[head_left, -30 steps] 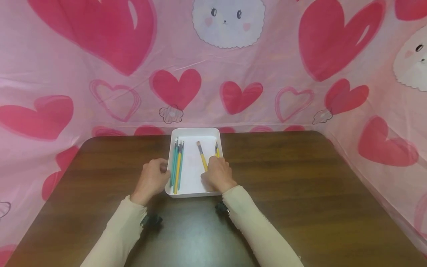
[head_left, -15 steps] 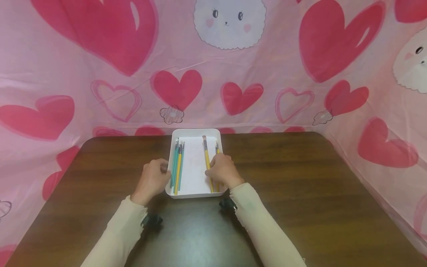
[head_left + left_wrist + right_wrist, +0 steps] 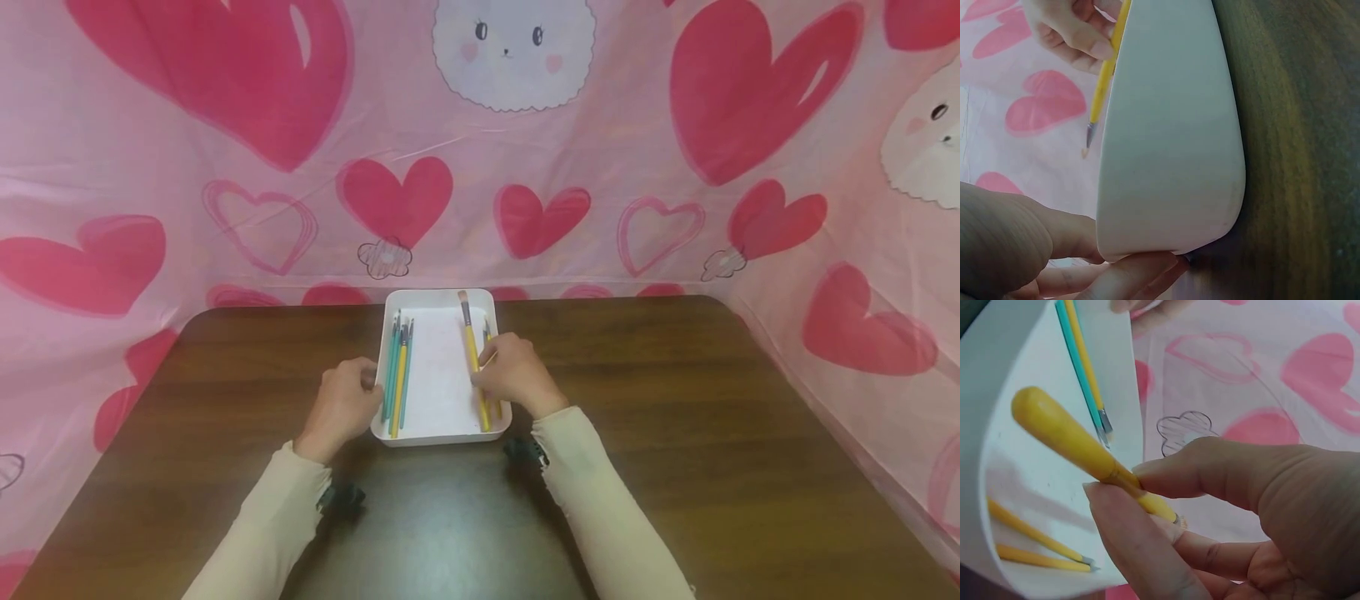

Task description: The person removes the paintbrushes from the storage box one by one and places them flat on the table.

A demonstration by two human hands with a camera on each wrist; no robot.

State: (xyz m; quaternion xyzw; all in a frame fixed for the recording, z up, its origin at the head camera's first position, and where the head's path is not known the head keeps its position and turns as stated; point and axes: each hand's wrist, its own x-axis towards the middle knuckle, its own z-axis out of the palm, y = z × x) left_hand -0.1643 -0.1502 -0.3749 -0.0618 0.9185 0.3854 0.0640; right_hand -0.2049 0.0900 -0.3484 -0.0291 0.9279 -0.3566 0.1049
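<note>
A white tray (image 3: 438,375) lies on the table with paintbrushes in it. My left hand (image 3: 341,408) grips the tray's left side; in the left wrist view its thumb and fingers pinch the tray wall (image 3: 1169,137). With thumb and fingertips, my right hand (image 3: 519,375) pinches the yellow handle of a flat paintbrush (image 3: 470,337) above the tray's right side, bristles pointing away. The thick handle end (image 3: 1060,428) slants over the tray in the right wrist view. Beneath it two thinner yellow paintbrushes (image 3: 1038,531) lie along the tray's right side, partly hidden by the hand in the head view.
Several teal paintbrushes (image 3: 391,375) and a yellow paintbrush (image 3: 400,387) lie together along the tray's left side. The tray sits near the far edge of a dark wooden table (image 3: 637,417). A pink heart-print sheet (image 3: 472,142) hangs behind and at both sides.
My right hand has moved right with the flat yellow paintbrush, from nearer the tray's middle to over its right side, and the brush shows higher. My left hand stays on the tray.
</note>
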